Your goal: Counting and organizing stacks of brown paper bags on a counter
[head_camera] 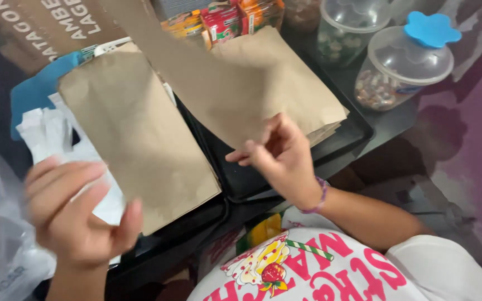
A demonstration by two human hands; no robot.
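Pinching the lower edge of a brown paper bag (218, 83) between thumb and fingertips, the right hand (283, 156) lifts it above a black tray (358, 136), the bag slanting up toward the top left of the view. Under it, a stack of flat paper bags (302, 92) lies on the same tray, corners fanned near the tray's right rim. A second stack of bags (135, 134) rests on the neighbouring dark tray (196, 223), its near corner reaching almost to the tray's edge. The left hand (79, 214), blurred, hovers low at the left with fingers loosely curled and parted, gripping nothing, just beside white plastic bags (46, 131) and a blue cloth (37, 86). Behind the trays stand two clear plastic jars: one with a blue flower-shaped knob (403, 61) holds small mixed pieces at the bottom; the other jar (350, 28) is partly filled as well, contents unclear. Colourful snack packets (221, 19) and a cardboard box (46, 28) crowd the far edge. Open floor (475, 128) lies to the right.
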